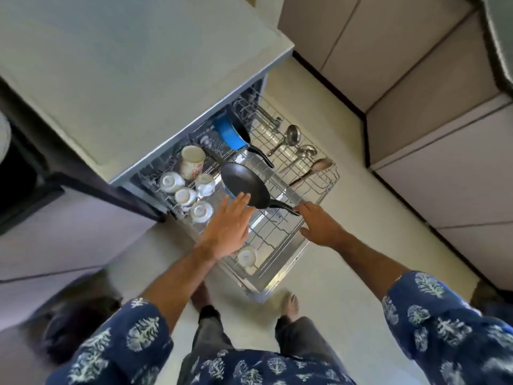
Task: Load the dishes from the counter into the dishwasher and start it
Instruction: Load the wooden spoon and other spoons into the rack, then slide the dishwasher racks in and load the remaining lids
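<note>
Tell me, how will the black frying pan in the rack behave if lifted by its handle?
The black frying pan looks rigid, so it should not flex. Its long handle sits far from the wide bowl, so it will probably dip bowl-first. It rests tilted on rack wires and may slide.

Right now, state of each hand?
Left hand: open, fingers spread, holding nothing, over the rim of the black pan.
Right hand: open, empty, at the tip of the pan handle.

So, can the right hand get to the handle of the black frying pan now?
Probably yes. The right hand is open, its fingertips right at the end of the pan handle, and nothing lies between them.
</note>
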Demonstrator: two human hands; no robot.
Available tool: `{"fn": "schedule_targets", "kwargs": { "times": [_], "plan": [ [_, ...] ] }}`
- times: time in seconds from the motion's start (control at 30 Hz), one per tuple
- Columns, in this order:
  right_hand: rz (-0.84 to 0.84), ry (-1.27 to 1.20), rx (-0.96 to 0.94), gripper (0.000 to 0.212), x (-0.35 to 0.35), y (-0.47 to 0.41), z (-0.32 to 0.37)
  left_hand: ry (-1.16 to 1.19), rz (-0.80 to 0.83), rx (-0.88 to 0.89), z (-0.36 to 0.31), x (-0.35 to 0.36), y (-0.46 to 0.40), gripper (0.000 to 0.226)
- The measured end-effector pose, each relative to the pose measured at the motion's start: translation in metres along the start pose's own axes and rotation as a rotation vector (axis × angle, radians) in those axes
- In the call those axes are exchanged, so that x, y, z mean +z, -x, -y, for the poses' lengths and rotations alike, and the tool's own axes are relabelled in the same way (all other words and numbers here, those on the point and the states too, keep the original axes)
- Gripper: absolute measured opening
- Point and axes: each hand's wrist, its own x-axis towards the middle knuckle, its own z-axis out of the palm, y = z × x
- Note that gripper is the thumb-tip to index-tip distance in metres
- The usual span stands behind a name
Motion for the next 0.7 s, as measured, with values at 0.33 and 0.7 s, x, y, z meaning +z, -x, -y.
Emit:
{"fn": "schedule_targets", "kwargs": {
  "times": [0.33, 0.7],
  "plan": [
    [0.139, 0.408, -0.343, 0.071, 0.033, -0.069, -0.113, 0.107, 0.126, -0.332, -0.136, 0.095, -0.047, 0.068],
    [-0.223, 0.437, -0.595, 0.071, 0.116, -0.103, -0.191, 0.072, 0.007, -0.845, -0.221, 0.197, -0.090, 0.098]
  ]
}}
